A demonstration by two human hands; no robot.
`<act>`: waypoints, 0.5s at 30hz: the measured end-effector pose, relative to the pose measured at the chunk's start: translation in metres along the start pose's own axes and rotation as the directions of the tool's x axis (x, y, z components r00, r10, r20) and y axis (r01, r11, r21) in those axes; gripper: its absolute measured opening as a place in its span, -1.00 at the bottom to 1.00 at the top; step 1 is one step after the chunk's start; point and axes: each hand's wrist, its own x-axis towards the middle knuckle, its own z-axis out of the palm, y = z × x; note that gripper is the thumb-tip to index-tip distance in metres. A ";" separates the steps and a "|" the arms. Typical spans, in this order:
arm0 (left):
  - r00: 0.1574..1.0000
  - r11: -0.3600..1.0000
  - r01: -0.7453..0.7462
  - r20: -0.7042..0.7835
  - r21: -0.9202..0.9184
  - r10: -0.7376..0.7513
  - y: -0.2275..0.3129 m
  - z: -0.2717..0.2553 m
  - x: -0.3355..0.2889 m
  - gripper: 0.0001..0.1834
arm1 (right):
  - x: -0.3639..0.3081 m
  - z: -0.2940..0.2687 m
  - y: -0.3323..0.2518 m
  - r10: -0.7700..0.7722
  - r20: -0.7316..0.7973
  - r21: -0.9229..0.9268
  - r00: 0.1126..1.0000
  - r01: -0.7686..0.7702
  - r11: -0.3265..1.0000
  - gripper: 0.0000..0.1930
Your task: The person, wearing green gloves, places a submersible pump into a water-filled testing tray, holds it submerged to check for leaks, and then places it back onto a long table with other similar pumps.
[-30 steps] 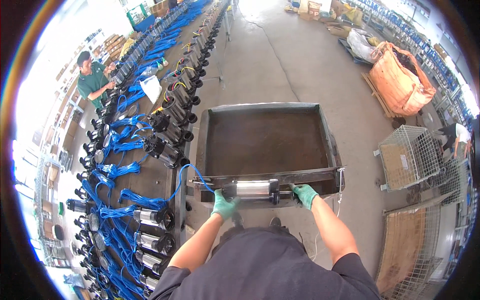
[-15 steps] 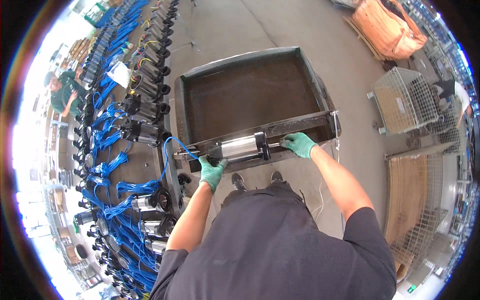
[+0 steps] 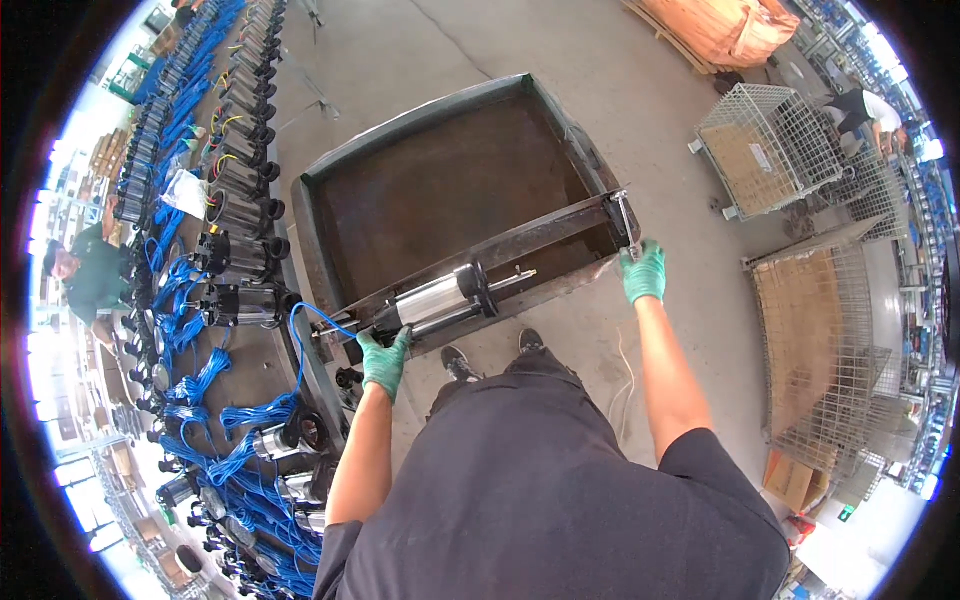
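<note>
Cloth of a dark shirt [image 3: 560, 460] fills the lower middle of the frame, and two dark shoes [image 3: 457, 362] show just beyond it. Half a second ago the right hand [image 3: 646, 271] was at the protruding shaft [image 3: 518, 278] of the steel-and-black pump unit [image 3: 428, 300]; now it has moved right, to the metal handle [image 3: 626, 218] at the tray's right corner. For the work in hand, that leaves the shaft untouched and only the left hand [image 3: 384, 362] at the unit, while attention seems to pass to the handle.

The left hand's thumb and fingers are spread a little apart against the unit's black left end; how far they wrap around it is hidden. The right fingers, slightly bent, meet the handle's lower end, but whether they close around it is unclear.

The unit lies at the frame's middle, slanting up rightward along the near side of the dark tray [image 3: 415, 116], in front of its crossbar [image 3: 505, 243]. A blue cable [image 3: 297, 345] loops from its left end toward the bench at left, where similar units [image 3: 240, 305] stand in rows. Farther off, a wire cage [image 3: 810, 160] stands upper right, and an orange sack [image 3: 715, 25] sits near the top edge.
</note>
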 end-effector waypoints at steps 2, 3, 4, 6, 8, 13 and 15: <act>0.991 0.985 -0.042 -0.118 0.169 0.062 -0.028 -0.001 0.015 -0.28 | 0.019 0.034 0.041 0.136 0.177 0.102 0.975 -0.155 0.983 -0.39; 0.988 0.977 -0.039 -0.136 0.212 0.069 -0.014 0.005 0.011 -0.28 | 0.033 0.043 0.054 0.261 0.345 0.174 0.902 -0.334 0.926 -0.34; 0.988 0.977 -0.039 -0.136 0.210 0.068 -0.007 0.007 0.010 -0.28 | 0.050 0.046 0.048 0.260 0.344 0.173 0.902 -0.334 0.927 -0.34; 0.997 0.993 -0.023 -0.066 0.120 0.031 -0.002 0.005 0.005 -0.27 | 0.078 0.043 0.021 0.066 0.205 0.131 0.977 -0.094 0.987 -0.27; 0.989 0.986 -0.076 -0.111 0.147 0.093 -0.019 -0.002 0.010 -0.29 | 0.105 0.031 -0.033 0.177 0.363 0.346 0.915 -0.309 0.886 -0.27; 0.989 0.978 -0.084 -0.100 0.190 0.105 -0.007 0.004 0.007 -0.28 | 0.120 0.028 -0.055 0.074 0.363 0.174 0.929 -0.145 0.974 -0.49; 0.996 0.974 -0.060 -0.056 0.219 0.074 0.000 -0.001 0.003 -0.27 | 0.098 0.016 -0.071 -0.272 0.265 0.292 0.925 0.192 0.937 -0.64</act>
